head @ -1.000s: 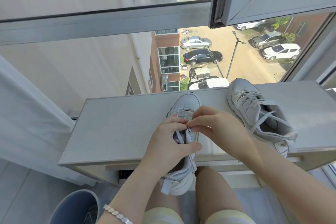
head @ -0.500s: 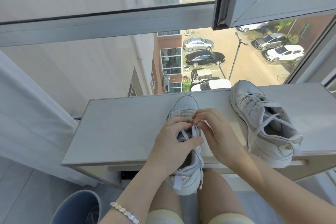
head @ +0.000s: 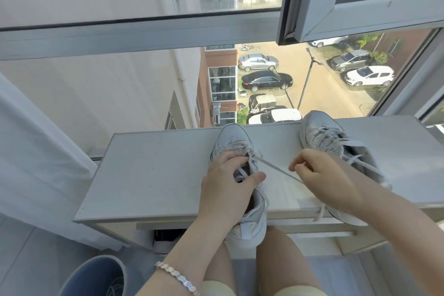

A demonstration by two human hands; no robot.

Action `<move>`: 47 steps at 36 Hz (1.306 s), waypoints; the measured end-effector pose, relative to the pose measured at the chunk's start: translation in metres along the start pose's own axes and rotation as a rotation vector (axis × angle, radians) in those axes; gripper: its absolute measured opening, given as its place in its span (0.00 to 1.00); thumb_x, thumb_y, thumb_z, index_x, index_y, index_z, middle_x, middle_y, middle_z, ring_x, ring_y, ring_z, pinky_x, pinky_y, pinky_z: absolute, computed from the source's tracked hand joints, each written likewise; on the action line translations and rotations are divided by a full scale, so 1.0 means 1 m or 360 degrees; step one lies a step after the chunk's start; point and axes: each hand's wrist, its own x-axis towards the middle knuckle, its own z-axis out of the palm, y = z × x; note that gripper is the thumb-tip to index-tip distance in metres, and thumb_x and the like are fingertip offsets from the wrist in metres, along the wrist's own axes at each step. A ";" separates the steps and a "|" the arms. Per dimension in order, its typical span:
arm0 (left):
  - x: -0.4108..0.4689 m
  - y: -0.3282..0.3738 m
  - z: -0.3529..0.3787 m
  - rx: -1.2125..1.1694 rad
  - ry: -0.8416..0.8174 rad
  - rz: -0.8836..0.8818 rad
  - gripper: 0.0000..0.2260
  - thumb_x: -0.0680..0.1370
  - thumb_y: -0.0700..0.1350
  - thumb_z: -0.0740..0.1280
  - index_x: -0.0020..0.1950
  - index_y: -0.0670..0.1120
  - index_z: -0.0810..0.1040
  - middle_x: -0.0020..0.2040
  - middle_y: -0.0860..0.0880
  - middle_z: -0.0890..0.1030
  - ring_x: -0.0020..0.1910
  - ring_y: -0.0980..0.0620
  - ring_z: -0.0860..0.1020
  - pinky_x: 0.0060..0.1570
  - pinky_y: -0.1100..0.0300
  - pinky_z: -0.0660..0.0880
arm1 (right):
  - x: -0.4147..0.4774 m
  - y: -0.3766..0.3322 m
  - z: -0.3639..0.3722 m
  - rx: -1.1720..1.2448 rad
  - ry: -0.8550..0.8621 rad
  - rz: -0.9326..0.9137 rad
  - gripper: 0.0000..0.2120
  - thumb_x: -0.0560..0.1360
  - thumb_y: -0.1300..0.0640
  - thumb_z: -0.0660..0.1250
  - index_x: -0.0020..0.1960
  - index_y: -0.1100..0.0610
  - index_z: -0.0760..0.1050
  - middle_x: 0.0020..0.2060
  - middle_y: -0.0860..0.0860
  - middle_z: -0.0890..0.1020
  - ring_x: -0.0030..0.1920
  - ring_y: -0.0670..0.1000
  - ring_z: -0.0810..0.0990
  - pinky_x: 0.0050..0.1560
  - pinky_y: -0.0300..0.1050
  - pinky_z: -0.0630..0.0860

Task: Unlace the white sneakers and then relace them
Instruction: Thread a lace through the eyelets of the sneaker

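Note:
A white sneaker (head: 234,138) lies toe-away on the pale desk (head: 153,175), its heel hanging over the near edge. My left hand (head: 225,187) grips its upper around the tongue, thumb on the right side. My right hand (head: 319,175) pinches a white lace (head: 276,169) drawn taut to the right from an eyelet of this shoe. The second white sneaker (head: 322,134) lies further right, still laced, partly hidden by my right hand and forearm.
A large window stands right behind the desk, with an open sash (head: 336,7) overhead at the right. A white curtain (head: 36,151) hangs at the left. A blue bin (head: 96,276) stands on the floor at lower left. My knees are under the desk edge.
My right hand has moved away to the right from the shoe's tongue, pulling a length of lace out taut. My left hand stays on the sneaker.

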 end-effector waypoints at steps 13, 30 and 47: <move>0.002 -0.001 -0.003 -0.0011 -0.0023 0.0019 0.19 0.71 0.52 0.73 0.61 0.51 0.78 0.58 0.64 0.70 0.69 0.62 0.63 0.65 0.64 0.59 | 0.025 -0.020 0.033 0.0221 0.0080 -0.0464 0.04 0.78 0.55 0.62 0.44 0.52 0.72 0.48 0.49 0.76 0.52 0.47 0.74 0.49 0.37 0.66; 0.001 0.001 -0.003 -0.0026 0.0002 0.0024 0.19 0.69 0.53 0.74 0.59 0.52 0.79 0.55 0.66 0.72 0.61 0.61 0.70 0.63 0.62 0.66 | -0.002 -0.030 0.005 0.0192 0.0089 -0.0312 0.03 0.76 0.52 0.63 0.48 0.50 0.73 0.37 0.45 0.76 0.32 0.41 0.70 0.33 0.34 0.68; -0.001 0.008 -0.004 0.0041 0.0005 -0.0096 0.21 0.68 0.57 0.74 0.58 0.52 0.78 0.63 0.60 0.67 0.60 0.60 0.67 0.58 0.64 0.63 | -0.004 -0.019 0.005 0.0637 0.0032 -0.0284 0.18 0.79 0.53 0.58 0.31 0.53 0.72 0.31 0.48 0.75 0.34 0.44 0.71 0.41 0.39 0.67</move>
